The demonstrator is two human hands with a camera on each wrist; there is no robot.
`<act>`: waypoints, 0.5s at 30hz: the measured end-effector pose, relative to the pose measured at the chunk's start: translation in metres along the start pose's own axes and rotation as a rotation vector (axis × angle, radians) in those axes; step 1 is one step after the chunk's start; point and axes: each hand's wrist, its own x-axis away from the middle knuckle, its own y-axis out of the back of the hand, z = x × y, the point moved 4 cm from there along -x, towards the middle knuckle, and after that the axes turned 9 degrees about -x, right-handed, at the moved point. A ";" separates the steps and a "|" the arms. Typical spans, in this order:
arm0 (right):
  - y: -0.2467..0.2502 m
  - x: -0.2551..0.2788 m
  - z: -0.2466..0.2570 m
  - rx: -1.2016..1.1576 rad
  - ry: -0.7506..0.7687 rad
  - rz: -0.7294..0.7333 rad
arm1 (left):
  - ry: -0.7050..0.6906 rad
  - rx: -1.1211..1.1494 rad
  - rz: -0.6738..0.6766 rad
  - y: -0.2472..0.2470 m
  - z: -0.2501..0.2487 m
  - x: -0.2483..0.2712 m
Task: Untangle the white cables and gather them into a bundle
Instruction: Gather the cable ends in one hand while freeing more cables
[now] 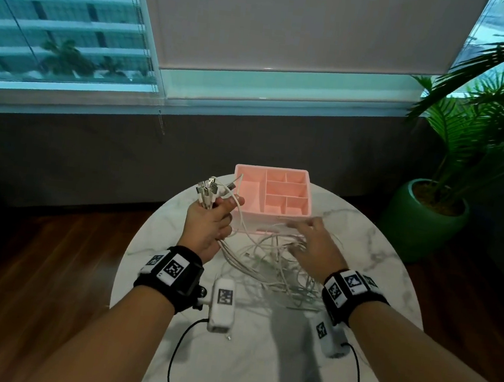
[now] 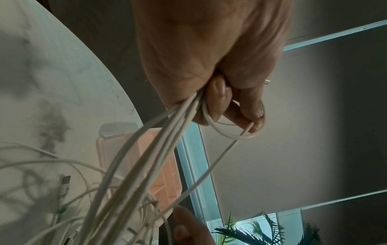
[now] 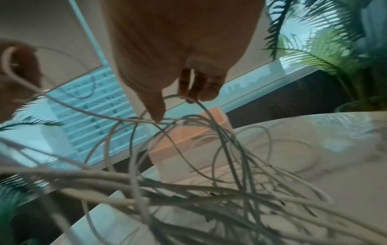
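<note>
The left hand [image 1: 207,226] is closed in a fist round a sheaf of thin white charging cables [image 1: 268,266]. Their metal-tipped connector ends [image 1: 209,188] fan out above the fist; below it the strands run down in a near-parallel group, with one small loop caught under the fingers [image 2: 240,114] in the left wrist view.

Beyond the grip, the strands fall into a loose tangle on the round white marble-patterned table [image 1: 376,264], just in front of the pink plastic compartment organiser [image 1: 301,211].

The right hand [image 1: 313,243] is over the tangle with fingers spread and relaxed. In the right wrist view a strand or two hangs across its fingertips [image 3: 206,92]; no firm grasp is evident.

Step in hand, as judged: connector ends are collected, and the trailing lengths are being combed free.

The next move calls for:
- running the right hand's fingers away from the fist, along the strands;
- easing crossed loops apart, not pulling them tight;
- keeping the fist firm so no connector slips out.
</note>
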 end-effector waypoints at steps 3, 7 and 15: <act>-0.019 0.003 0.024 0.070 0.203 0.064 | 0.002 0.016 0.015 -0.003 -0.003 0.000; -0.026 0.002 0.026 0.134 0.239 0.039 | -0.003 0.008 0.002 0.007 -0.005 -0.001; 0.007 -0.017 0.063 -0.109 0.313 -0.067 | 0.060 0.049 -0.006 0.012 0.009 0.004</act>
